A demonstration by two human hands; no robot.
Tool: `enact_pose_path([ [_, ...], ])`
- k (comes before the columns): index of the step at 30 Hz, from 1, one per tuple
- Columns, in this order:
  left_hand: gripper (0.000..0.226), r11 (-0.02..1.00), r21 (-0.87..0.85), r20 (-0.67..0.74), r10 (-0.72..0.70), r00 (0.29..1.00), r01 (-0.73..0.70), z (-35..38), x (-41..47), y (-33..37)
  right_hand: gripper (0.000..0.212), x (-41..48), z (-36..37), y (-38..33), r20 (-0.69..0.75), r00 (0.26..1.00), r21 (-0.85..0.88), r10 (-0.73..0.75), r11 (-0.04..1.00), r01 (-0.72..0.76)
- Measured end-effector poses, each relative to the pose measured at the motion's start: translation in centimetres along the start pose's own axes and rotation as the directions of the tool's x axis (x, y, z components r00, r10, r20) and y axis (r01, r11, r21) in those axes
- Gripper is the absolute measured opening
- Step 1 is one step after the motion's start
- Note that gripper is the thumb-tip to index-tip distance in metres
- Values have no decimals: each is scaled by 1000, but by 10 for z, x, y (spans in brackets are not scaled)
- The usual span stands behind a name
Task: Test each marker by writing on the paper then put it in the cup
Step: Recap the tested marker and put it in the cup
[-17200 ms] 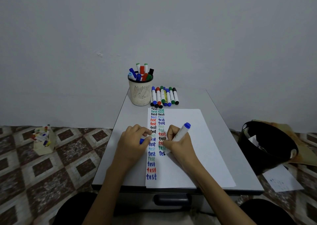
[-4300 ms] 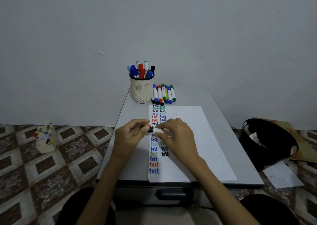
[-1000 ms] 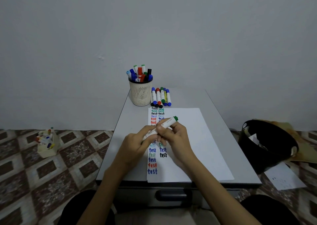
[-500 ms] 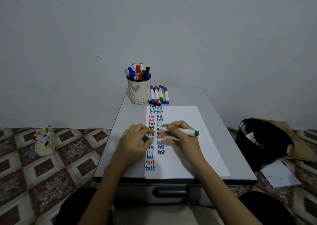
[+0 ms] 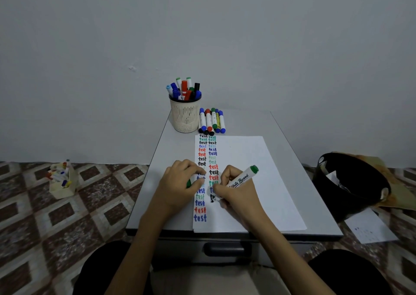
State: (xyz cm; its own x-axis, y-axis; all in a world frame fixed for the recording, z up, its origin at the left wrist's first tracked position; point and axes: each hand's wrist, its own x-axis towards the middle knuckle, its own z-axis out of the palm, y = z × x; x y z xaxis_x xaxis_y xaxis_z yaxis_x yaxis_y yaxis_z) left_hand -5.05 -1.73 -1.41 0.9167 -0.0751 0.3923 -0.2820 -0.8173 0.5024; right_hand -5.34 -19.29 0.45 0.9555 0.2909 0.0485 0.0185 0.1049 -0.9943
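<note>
A white sheet of paper [image 5: 249, 180] lies on the small grey table, with two columns of the word "test" in several colours down its left side. My right hand [image 5: 236, 193] grips a white board marker with a green end [image 5: 244, 177], its tip down on the paper below the second column. My left hand [image 5: 180, 184] rests on the paper's left edge and holds the green cap [image 5: 188, 183]. A cream mesh cup [image 5: 185, 117] at the back holds several markers. Several more markers [image 5: 211, 121] lie side by side to its right.
The grey table [image 5: 304, 195] has a drawer handle [image 5: 227, 248] at its front. A black bin [image 5: 351, 184] stands on the floor to the right, with a loose sheet [image 5: 369, 228] beside it. A small box of markers [image 5: 60, 180] sits on the patterned floor to the left.
The right hand has turned the uncapped green marker from lying level above the paper to a writing grip with its tip on the sheet. The left hand keeps the cap.
</note>
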Motion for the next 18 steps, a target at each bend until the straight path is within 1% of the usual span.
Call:
enact_pose_path([
  [6,43,1000,5,-23,16,1000,-16,1,-1,0,26,0,0,2,3,999,-111,-32,993,32],
  [10,43,999,16,-44,34,998,-34,1,-2,-1,35,1,3,2,6,997,-167,-79,983,79],
  [12,43,999,22,-51,43,998,-42,1,-2,-1,36,1,2,2,12,996,-157,-87,984,88],
  [14,42,998,31,-58,54,997,-53,2,-2,-1,33,1,1,2,21,998,-98,-60,993,61],
  [15,41,998,35,-61,60,996,-58,2,-2,-2,32,0,1,2,20,998,-95,-58,994,60],
  [18,41,997,45,-64,69,996,-67,2,-2,-2,31,0,2,3,12,995,-172,-102,980,103],
])
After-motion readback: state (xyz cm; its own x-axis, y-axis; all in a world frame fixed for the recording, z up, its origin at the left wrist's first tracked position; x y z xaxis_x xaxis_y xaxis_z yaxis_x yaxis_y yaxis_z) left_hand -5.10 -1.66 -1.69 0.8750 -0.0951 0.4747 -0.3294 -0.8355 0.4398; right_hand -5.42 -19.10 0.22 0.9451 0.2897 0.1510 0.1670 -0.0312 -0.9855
